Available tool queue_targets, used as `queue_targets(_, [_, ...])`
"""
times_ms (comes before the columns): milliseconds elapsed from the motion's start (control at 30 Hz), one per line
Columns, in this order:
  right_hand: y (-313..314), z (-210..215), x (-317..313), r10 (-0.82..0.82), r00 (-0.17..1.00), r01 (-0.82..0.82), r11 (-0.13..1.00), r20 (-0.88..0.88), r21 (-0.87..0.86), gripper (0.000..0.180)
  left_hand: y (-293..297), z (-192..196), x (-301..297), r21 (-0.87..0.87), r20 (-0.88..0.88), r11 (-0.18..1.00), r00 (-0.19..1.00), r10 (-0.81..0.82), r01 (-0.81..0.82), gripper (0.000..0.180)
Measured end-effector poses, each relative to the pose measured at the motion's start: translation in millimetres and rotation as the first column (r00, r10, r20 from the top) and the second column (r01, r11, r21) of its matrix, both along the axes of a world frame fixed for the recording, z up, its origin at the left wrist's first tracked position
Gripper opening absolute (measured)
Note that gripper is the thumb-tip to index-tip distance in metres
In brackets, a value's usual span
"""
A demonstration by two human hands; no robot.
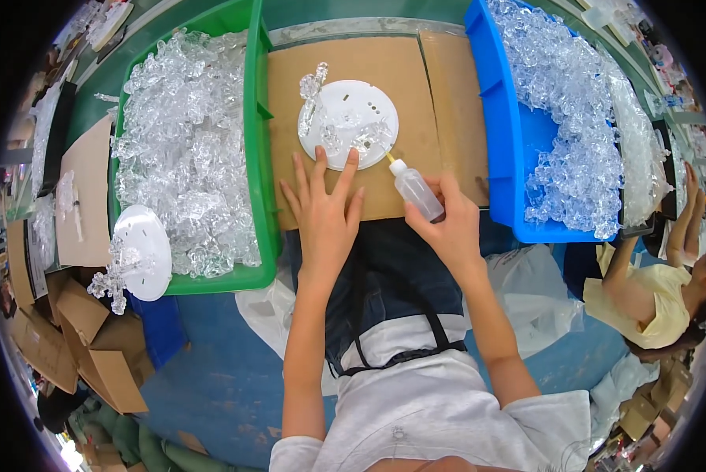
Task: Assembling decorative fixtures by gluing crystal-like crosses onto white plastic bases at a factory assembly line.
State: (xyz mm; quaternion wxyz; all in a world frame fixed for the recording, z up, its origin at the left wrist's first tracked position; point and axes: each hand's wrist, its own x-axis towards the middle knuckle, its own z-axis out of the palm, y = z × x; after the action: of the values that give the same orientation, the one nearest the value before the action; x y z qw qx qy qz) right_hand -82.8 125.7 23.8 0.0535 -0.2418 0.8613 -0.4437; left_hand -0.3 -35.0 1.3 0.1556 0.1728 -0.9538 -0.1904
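A round white plastic disc (351, 102) with small slots lies on a cardboard sheet in front of me. Clear plastic pieces (312, 98) rest on it, one of them sticking out past its upper left edge. My left hand (324, 206) is spread flat, its fingertips at the disc's lower edge. In my right hand (450, 224) is a small translucent squeeze bottle (418, 191) with a white cap and a thin yellowish nozzle. The bottle is tilted, and its tip points at the lower right rim of the disc.
A green bin (260, 157) heaped with clear plastic pieces stands left; a second white disc (150, 252) with clear pieces sits at its near corner. Right is a blue bin (510, 181) of similar pieces. Cardboard boxes (105, 338) lie lower left. Another person (644, 303) sits at far right.
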Motion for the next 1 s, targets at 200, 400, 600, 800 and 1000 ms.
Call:
queue_targets(200, [-4,-7,-3,-0.008,0.999,0.007,1.0,-0.038,-0.016,0.031,0,1,1,0.007,0.015,1.0,1.0,0.004,-0.004,0.048])
queue_targets(400, [-6,-7,-3,-0.02,1.0,0.019,0.999,-0.022,-0.027,0.029,0,1,0,0.016,0.013,1.0,1.0,0.005,-0.006,0.05])
queue_targets(600, [-6,-6,-3,-0.029,1.0,0.029,0.999,-0.005,-0.021,0.028,0,1,-1,0.026,0.01,1.0,1.0,0.005,-0.005,0.05])
queue_targets(800, [9,6,0,-0.043,0.975,0.071,0.99,0.22,-0.122,0.028,18,3,-8,0.064,0.001,0.998,1.0,0.02,-0.02,0.047])
queue_targets(1000, [25,8,4,-0.05,0.965,0.09,0.985,0.257,-0.147,0.029,38,6,-21,0.074,0.003,0.996,0.999,0.041,-0.041,0.043])
